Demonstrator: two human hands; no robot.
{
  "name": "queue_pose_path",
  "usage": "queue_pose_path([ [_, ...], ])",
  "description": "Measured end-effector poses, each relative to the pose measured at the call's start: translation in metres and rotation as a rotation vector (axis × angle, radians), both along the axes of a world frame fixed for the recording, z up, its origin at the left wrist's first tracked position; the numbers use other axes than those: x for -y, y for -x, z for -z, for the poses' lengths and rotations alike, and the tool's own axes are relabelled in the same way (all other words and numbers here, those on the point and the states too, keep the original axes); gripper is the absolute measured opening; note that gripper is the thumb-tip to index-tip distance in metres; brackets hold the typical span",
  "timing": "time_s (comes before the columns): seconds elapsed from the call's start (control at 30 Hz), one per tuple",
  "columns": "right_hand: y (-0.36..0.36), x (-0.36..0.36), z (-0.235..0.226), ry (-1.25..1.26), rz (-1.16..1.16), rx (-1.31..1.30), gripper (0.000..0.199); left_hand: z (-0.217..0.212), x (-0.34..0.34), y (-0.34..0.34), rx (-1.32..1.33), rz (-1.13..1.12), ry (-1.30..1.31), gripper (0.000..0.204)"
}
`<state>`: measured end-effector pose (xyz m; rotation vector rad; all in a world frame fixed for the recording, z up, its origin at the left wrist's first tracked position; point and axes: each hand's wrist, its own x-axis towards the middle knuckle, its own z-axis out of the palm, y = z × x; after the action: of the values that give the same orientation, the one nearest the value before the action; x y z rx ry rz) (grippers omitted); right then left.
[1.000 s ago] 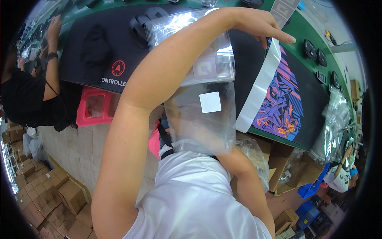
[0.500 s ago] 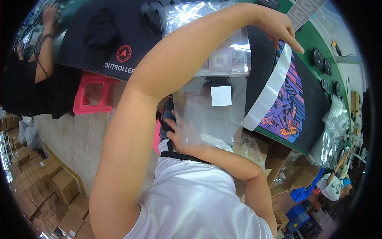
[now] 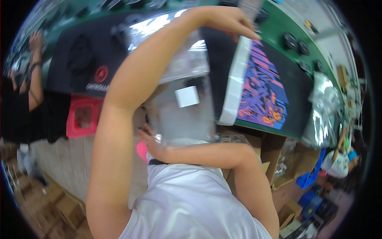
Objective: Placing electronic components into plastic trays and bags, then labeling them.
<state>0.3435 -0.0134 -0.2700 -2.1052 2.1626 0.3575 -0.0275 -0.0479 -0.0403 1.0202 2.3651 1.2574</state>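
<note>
Bare mat (image 3: pixel 219 59) borders white strip (image 3: pixel 236 79); left grip (image 3: pixel 231 20) apparently pinching strip's top edge; right grip (image 3: pixel 154 146), cannot tell.

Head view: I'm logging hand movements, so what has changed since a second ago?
The right hand, earlier mostly behind the clear sleeve, has come out lower, by the sleeve's lower-left corner, grip unclear. The left hand stays at the top of the white strip.

Jagged purple, pink and orange artwork (image 3: pixel 262 87) contrasts with a black mat (image 3: pixel 299 99), white strip (image 3: pixel 236 79) and green tabletop (image 3: pixel 274 28)
</note>
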Motion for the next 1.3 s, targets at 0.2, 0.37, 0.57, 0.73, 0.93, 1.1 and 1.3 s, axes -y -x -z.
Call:
queue_pose_path([
  [0.2,0.002,0.017,-0.016,0.106,0.111,0.275,0.042,-0.006,0.031,-0.017,0.048,-0.097,-0.009,0.074],
  [0.37,-0.033,0.038,0.150,0.323,0.423,0.450,0.035,-0.027,-0.033,-0.002,0.089,0.034,-0.066,0.064],
  [0.57,0.050,-0.062,-0.060,0.155,0.283,1.136,0.058,-0.006,0.027,-0.014,-0.034,-0.143,-0.050,0.047],
  [0.73,0.074,-0.193,-0.135,0.103,0.470,1.277,0.055,-0.037,0.005,-0.035,-0.336,-0.226,-0.096,0.037],
  [0.93,0.146,-0.248,-0.249,0.956,0.978,1.192,0.020,-0.047,-0.006,-0.046,-0.372,-0.156,-0.088,0.035],
  [1.1,0.241,-0.156,-0.214,1.392,1.045,0.918,0.077,-0.045,0.006,-0.044,-0.308,-0.130,-0.160,0.033],
  [1.3,0.246,-0.094,-0.178,1.267,1.058,1.180,0.048,-0.049,0.002,-0.038,-0.287,-0.098,-0.208,0.028],
])
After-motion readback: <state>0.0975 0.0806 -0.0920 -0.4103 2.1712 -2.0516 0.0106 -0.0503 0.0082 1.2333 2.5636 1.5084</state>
